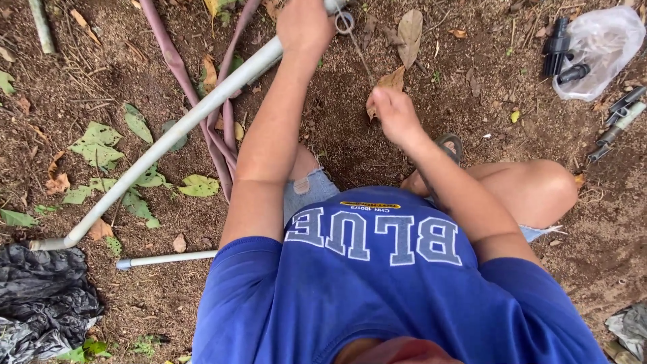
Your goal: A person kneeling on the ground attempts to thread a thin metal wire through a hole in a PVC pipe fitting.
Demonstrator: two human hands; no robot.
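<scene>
We look down over our blue shirt (377,283) at bare brown soil (323,128) strewn with dry and green leaves. Far out to the left of our grip lies crumpled black plastic sheeting (40,296), with a thin white rod (165,259) just beside it. Our left hand (304,23) is closed around a long pale grey pipe (182,125), which slopes away down and leftward from the fist to an elbow joint near the sheeting. A flattened pink hose (182,74) passes under the pipe, just left of the fist. A small metal ring (344,23) sits right beside that grip. Our right hand (396,114) has its fingers pinched together on a thin wire (357,47) running up toward the ring. Well to the right lie a clear plastic bag (600,47) and black pipe fittings (559,47).
</scene>
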